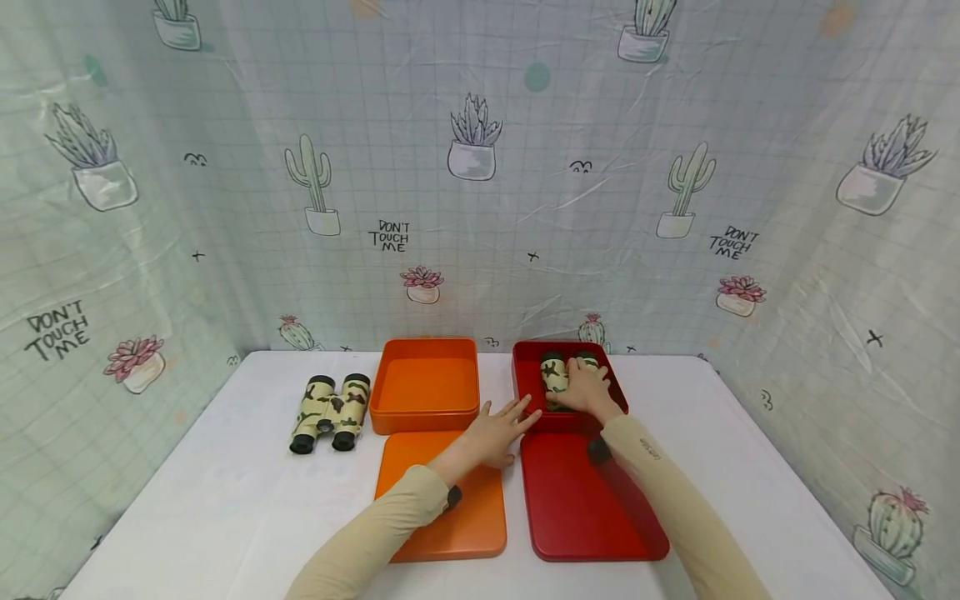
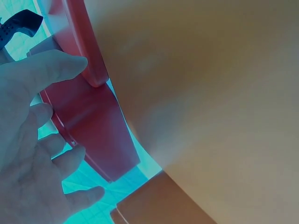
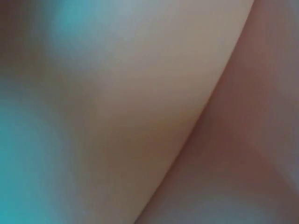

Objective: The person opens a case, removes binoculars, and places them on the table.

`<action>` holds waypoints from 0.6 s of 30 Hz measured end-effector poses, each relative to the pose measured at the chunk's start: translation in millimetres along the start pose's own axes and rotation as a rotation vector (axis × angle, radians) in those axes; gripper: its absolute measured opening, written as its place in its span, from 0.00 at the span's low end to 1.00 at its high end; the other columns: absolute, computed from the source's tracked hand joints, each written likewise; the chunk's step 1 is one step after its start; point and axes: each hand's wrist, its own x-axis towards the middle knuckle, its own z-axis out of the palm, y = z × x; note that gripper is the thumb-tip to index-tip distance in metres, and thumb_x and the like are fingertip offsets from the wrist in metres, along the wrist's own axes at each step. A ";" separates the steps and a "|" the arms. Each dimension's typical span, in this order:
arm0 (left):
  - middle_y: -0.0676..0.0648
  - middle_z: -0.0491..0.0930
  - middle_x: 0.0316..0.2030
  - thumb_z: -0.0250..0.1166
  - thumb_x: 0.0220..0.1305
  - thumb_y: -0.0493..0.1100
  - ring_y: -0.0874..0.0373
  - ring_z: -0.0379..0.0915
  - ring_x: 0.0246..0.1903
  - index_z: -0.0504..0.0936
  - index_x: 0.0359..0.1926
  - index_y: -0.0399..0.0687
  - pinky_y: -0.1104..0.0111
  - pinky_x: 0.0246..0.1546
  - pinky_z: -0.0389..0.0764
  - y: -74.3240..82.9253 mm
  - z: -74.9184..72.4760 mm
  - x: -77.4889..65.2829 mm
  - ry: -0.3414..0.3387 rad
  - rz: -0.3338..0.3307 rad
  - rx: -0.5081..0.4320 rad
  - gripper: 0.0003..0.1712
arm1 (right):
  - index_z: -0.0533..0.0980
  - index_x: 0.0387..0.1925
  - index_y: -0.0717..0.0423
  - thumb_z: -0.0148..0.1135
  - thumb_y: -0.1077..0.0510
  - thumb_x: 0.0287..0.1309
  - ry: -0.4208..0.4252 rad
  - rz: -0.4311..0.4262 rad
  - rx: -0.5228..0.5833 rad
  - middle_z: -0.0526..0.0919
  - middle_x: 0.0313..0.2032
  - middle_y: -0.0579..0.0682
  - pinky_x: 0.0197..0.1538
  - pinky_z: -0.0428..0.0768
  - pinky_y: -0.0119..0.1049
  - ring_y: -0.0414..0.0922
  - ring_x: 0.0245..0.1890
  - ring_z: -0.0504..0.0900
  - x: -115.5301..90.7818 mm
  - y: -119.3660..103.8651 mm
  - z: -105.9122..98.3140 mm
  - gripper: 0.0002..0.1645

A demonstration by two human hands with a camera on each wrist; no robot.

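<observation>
My right hand (image 1: 588,390) reaches into the red box (image 1: 528,421) and holds camouflage-patterned binoculars (image 1: 553,373) from above. Its thumb lies across the near left part, and the fingers spread over the right barrel. The palm hides much of the binoculars' middle. My left hand (image 1: 491,435) hovers over the orange lid's far edge, fingers spread, fingertips right at the red box's front left corner. In the left wrist view, that hand's loosely spread fingers (image 2: 70,161) are beside the box, holding nothing. The right wrist view shows only blurred surfaces close up.
A second pair of camouflage binoculars (image 1: 330,414) lies at the left on the white table (image 1: 225,500). Beside it is an orange box (image 1: 425,422), with an orange lid (image 1: 457,542) in front. A red lid (image 1: 577,517) lies before the red box. A cactus-print curtain (image 1: 472,250) hangs behind.
</observation>
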 end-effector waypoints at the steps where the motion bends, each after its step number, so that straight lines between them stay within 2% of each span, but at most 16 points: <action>1: 0.49 0.44 0.70 0.63 0.50 0.56 0.57 0.50 0.67 0.46 0.69 0.61 0.50 0.60 0.62 0.2 0.1 -0.1 -0.002 -0.001 0.003 0.49 | 0.63 0.50 0.65 0.63 0.36 0.39 0.005 0.004 -0.005 0.65 0.57 0.65 0.48 0.62 0.70 0.76 0.52 0.59 0.0 0.6 0.4 0.45; 7: 0.49 0.44 0.70 0.63 0.50 0.56 0.57 0.51 0.66 0.47 0.69 0.61 0.51 0.59 0.63 0.7 0.8 0.0 0.004 -0.004 0.017 0.49 | 0.64 0.54 0.63 0.61 0.33 0.40 0.029 0.016 -0.074 0.66 0.58 0.64 0.47 0.62 0.71 0.76 0.51 0.60 -0.2 3.7 3.4 0.48; 11: 0.49 0.44 0.70 0.63 0.50 0.56 0.57 0.51 0.66 0.46 0.69 0.61 0.50 0.59 0.63 0.1 2.6 1.2 0.006 -0.006 0.010 0.49 | 0.66 0.54 0.61 0.62 0.35 0.40 0.049 0.003 -0.075 0.69 0.55 0.64 0.45 0.63 0.71 0.75 0.49 0.63 -0.3 5.4 3.4 0.46; 18: 0.49 0.43 0.70 0.64 0.49 0.56 0.57 0.53 0.66 0.46 0.69 0.62 0.50 0.59 0.63 -0.5 3.8 2.9 0.004 -0.013 0.015 0.50 | 0.67 0.45 0.59 0.64 0.38 0.39 0.098 -0.047 -0.035 0.73 0.50 0.64 0.43 0.65 0.70 0.72 0.46 0.66 -0.4 4.7 -0.2 0.37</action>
